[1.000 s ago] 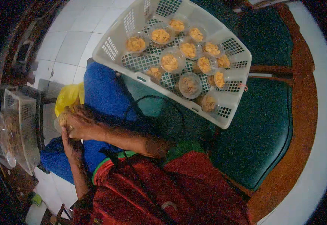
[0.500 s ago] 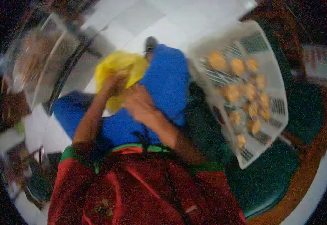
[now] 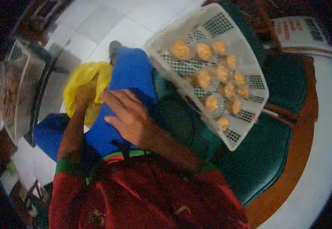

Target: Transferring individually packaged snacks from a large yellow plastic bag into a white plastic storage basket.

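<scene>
A yellow plastic bag (image 3: 72,84) hangs between my knees, over the tiled floor. My left hand (image 3: 85,94) is at the bag's mouth, closed on the plastic, its fingertips partly hidden by the folds. Apart from the bag, my right hand (image 3: 129,118) is above my blue-trousered thigh, palm down, fingers stretched out with nothing in them. On my right, a white perforated plastic basket (image 3: 246,57) sits tilted, holding several golden-orange, lumpy pieces (image 3: 203,78) that look wrapped in clear plastic.
Dark green padded seats (image 3: 246,171) with a brown curved edge lie under and beside the basket. Another pale basket (image 3: 23,84) with clear-wrapped items stands at the far left. A white printed box (image 3: 297,32) is at the back right.
My right hand has come away from the yellow bag toward me, and its fingers have opened out. My left hand stays at the bag. The view has swung to the right.
</scene>
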